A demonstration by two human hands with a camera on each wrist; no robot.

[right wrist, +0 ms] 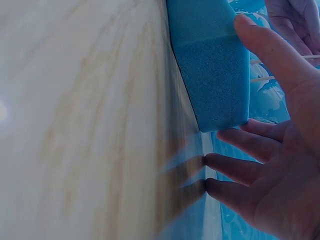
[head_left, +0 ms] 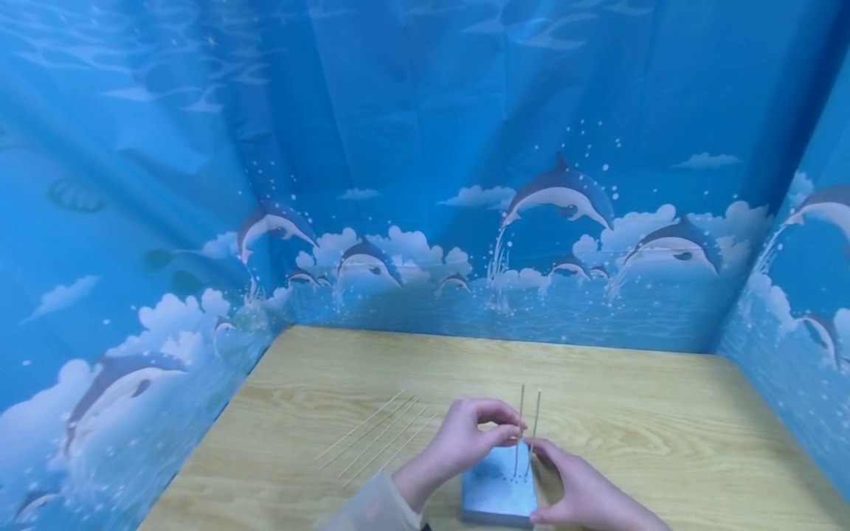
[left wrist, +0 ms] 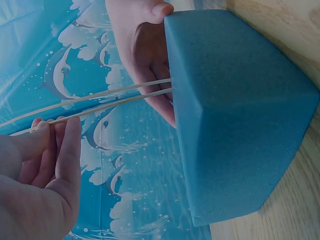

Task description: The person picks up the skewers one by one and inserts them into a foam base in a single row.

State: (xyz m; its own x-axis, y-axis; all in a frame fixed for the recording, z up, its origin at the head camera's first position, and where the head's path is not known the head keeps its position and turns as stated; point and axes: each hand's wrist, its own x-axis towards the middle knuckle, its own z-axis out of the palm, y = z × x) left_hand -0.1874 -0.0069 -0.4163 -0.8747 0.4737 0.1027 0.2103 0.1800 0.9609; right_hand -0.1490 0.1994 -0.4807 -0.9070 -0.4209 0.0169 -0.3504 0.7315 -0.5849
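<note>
Fingers of the left hand (head_left: pixel 465 439) pinch a stick (head_left: pixel 520 428) standing in the foam block (head_left: pixel 499 490); right hand (head_left: pixel 584 490), fingers spread, steadies the block; seating looks underway; next, a straight downward push.

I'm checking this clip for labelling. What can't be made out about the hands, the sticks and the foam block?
- Head view: the dots on the foam block are too small to count; its near edge is cut off by the frame.
- Head view: whether the left hand pinches one upright stick or both is too fine to tell.
- Right wrist view: the right hand and the block hide most of the sticks.
</note>
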